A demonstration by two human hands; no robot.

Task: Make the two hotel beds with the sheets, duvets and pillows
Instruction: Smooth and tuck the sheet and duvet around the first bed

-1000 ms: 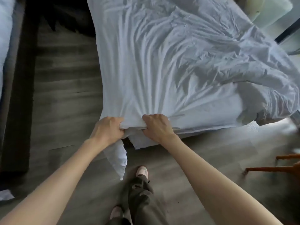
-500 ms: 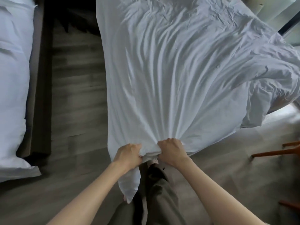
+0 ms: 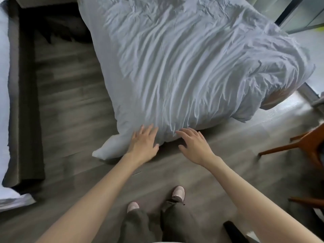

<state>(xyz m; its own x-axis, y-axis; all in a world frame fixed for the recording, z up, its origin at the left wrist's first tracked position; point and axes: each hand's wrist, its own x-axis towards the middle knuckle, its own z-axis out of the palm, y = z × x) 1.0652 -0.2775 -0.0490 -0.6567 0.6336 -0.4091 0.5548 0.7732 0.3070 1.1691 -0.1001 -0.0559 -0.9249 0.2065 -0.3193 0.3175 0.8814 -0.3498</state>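
Floor [image 3: 70, 106] along duvet [image 3: 175, 67] edge, loose hands [image 3: 143, 143] [image 3: 194, 146]

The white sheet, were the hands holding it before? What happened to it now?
Both hands let go. A second ago the left hand and right hand gripped the bunched edge of the sheet and pulled it toward the person. Now their fingers are spread open at that edge, and the sheet's corner lies on the floor. The sheet stays spread out and wrinkled.
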